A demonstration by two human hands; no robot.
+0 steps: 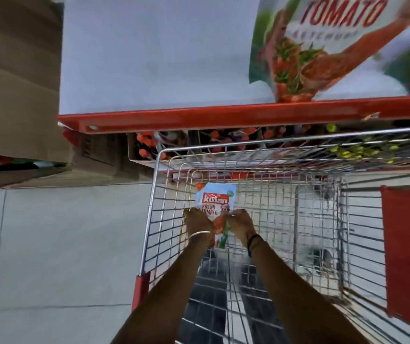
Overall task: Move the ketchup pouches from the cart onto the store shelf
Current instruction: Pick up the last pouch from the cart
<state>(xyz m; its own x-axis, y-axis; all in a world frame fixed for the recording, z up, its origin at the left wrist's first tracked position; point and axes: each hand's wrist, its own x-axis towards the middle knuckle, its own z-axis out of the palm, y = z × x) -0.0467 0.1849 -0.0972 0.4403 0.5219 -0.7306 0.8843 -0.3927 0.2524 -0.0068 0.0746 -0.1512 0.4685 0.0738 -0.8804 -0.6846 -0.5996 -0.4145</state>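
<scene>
Both hands, left hand (197,220) and right hand (239,222), are gripping one ketchup pouch (215,202) down inside the cart (273,147), which is probably squishy and slick, so pinching those side edges seems smart.

Wire cart (149,219) holds 1 ketchup pouch (215,202); shelf (199,119) beyond.

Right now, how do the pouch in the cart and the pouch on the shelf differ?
The cart pouch is held by both hands, left hand and right hand, down inside the wire cart; the shelf pouch sits on the white shelf, right of the cart pouch. The cart pouch's print reads sharp; the shelf pouch is blurred. Both read TOMATO in red.
</scene>
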